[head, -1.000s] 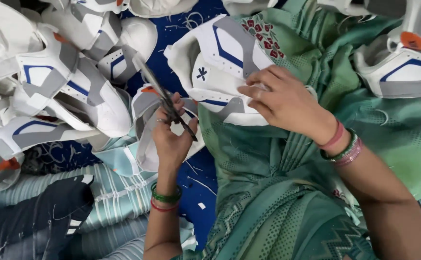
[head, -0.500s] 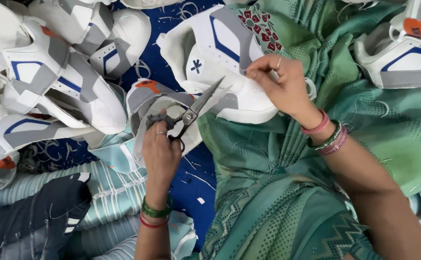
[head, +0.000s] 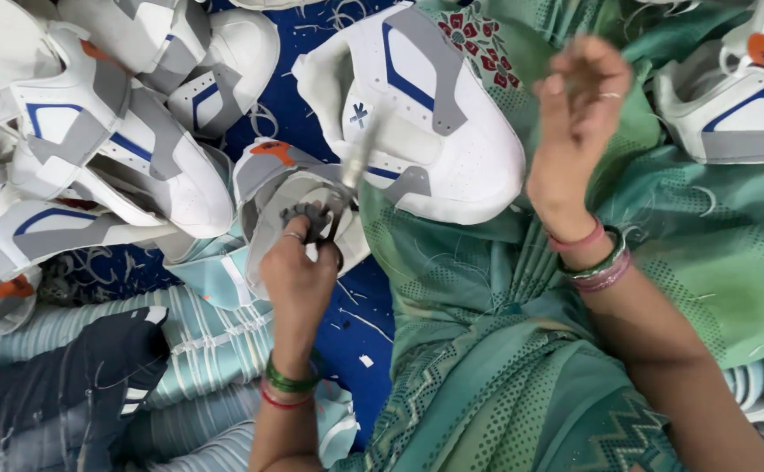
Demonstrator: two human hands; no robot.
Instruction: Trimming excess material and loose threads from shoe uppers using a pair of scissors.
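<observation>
My left hand [head: 299, 271] closes its grip around the dark loop handles of a pair of grey metal scissors [head: 340, 194], blades blurred and pointing up toward a white shoe upper with grey and blue panels [head: 426, 122] lying on my green patterned cloth [head: 504, 350]. My right hand [head: 574, 114] is raised above the cloth, fingers loosely curled; whether it pinches anything I cannot tell. The upper looks light and floppy, best held at its rim. More uppers [head: 120, 149] are piled at left, partly cut off.
</observation>
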